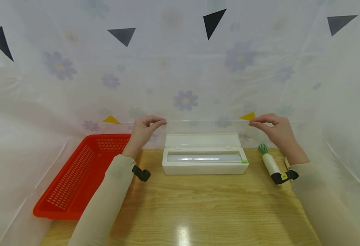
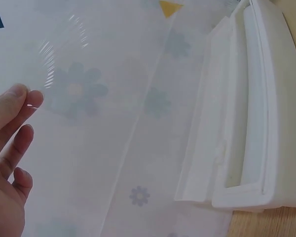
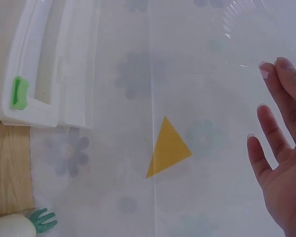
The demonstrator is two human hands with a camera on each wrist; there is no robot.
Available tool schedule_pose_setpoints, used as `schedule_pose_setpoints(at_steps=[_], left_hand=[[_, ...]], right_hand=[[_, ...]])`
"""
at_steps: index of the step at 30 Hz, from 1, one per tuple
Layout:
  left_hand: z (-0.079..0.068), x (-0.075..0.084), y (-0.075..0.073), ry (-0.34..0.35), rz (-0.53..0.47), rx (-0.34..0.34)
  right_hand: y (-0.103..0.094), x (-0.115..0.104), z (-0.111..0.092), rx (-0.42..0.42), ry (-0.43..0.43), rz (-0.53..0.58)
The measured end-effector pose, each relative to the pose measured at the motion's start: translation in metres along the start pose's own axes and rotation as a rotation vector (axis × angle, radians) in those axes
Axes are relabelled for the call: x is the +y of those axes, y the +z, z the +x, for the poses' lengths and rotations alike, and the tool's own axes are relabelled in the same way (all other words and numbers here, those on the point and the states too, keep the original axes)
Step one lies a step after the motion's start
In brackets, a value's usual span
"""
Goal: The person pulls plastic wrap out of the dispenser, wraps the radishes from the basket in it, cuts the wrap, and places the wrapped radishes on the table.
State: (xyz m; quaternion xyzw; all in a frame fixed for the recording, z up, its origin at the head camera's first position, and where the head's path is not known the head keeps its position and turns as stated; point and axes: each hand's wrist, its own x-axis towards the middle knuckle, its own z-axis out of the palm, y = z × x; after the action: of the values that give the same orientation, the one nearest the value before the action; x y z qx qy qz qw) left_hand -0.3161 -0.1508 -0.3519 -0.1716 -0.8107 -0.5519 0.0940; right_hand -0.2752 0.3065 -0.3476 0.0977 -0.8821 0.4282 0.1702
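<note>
Left hand and right hand each pinch clear film, thumb to fingertip, white box with lid open between them.

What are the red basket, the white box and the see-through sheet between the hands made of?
The red basket looks like stiff, smooth plastic, with rows of little holes. The white box seems hard, smooth plastic too, with rounded corners. The see-through sheet is probably thin, glossy plastic film: it shows bright streaks.
</note>
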Motion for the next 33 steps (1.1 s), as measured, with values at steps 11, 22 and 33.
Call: schedule_pose_setpoints(at_steps=[11,22,33], left_hand=[[0.001,0.016,0.000,0.104,-0.018,0.041],[0.000,0.027,-0.002,0.139,-0.015,0.101],[-0.010,0.029,-0.006,0.208,-0.014,0.097]], right_hand=[[-0.012,-0.007,0.001,0.070,-0.029,0.021],[-0.015,-0.017,0.000,0.140,-0.097,0.058],[-0.019,-0.025,-0.012,0.131,-0.158,0.087]])
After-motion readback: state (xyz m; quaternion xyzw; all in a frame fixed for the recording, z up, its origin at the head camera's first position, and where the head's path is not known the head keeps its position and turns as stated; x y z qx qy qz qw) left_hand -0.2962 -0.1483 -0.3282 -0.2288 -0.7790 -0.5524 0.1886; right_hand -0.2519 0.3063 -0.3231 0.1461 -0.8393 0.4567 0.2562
